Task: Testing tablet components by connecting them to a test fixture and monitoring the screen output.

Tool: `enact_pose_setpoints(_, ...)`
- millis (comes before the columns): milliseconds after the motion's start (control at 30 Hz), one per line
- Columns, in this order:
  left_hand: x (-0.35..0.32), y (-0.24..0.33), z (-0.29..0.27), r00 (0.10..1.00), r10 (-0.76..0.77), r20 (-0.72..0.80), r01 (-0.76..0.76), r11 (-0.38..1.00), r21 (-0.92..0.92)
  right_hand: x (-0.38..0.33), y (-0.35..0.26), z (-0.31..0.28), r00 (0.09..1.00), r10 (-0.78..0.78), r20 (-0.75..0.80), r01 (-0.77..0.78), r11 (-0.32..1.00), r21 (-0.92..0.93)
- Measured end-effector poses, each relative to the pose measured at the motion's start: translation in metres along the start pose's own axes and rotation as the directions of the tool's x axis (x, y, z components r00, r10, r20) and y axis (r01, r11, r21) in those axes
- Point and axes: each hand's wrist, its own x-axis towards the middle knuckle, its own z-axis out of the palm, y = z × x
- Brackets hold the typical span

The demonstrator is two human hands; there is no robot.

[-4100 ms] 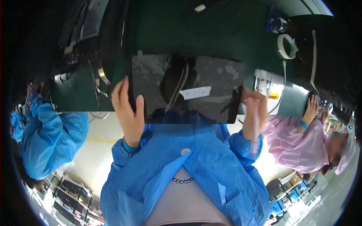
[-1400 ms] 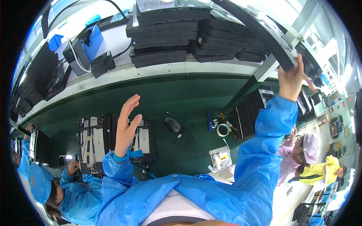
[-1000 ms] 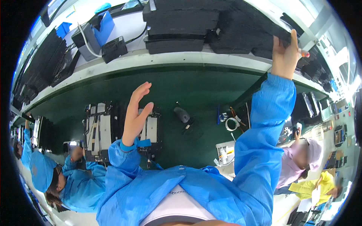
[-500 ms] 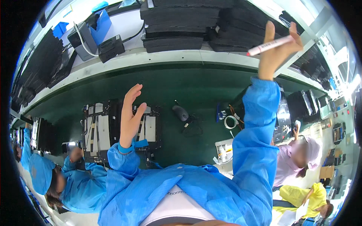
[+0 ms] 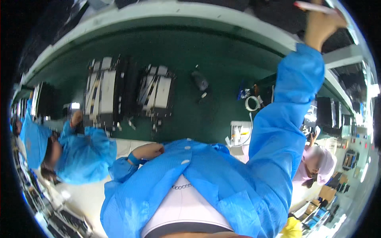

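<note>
High at the far right, my right hand (image 5: pixel 322 27) grips a white marker (image 5: pixel 315 7) with a red tip, beside the shelf edge; motion blurs it. My left hand (image 5: pixel 147 151), with a blue band on its wrist, rests low in front of my coat by the near table edge. Its fingers bend out of sight, so I cannot see what they do. Beyond it lies a flat dark-framed device part with pale panels (image 5: pixel 160 91). A similar dark-framed part (image 5: pixel 104 91) sits farther left.
On the green table (image 5: pixel 186 119) are a dark computer mouse (image 5: pixel 199 81), a roll of white tape (image 5: pixel 251 103) and a white tray (image 5: pixel 240 133). A shelf rail (image 5: pixel 190 11) runs across the back. Co-workers sit at left, in a blue coat (image 5: pixel 85 158), and at right, in a pink cap (image 5: pixel 328 158).
My left hand has dropped from above the device parts to my coat front. My right hand has moved up and right with the marker. The whole view has shifted too.
</note>
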Motion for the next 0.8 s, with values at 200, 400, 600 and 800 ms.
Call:
enact_pose_setpoints(200, 0.006, -0.089, 0.102, 0.974, -0.193, -0.116, 0.180, 0.977, -0.114, -0.140, -0.091, -0.052, 0.974, 0.206, -0.090, -0.125, 0.828, 0.547)
enact_pose_setpoints(400, 0.013, -0.025, 0.100, 0.732, -0.631, -0.257, 0.614, 0.774, -0.153, -0.296, -0.134, -0.118, 0.820, 0.395, 0.415, -0.542, 0.768, 0.341)
enact_pose_setpoints(600, 0.035, -0.091, 0.165, 0.820, -0.092, -0.565, 0.114, 0.993, 0.005, -0.369, -0.149, -0.179, 0.596, 0.548, 0.587, -0.769, 0.600, 0.221)
enact_pose_setpoints(800, 0.090, -0.160, 0.209, 0.754, -0.189, -0.629, 0.306, 0.949, 0.081, -0.428, -0.141, -0.234, 0.488, 0.545, 0.682, -0.817, 0.561, 0.137)
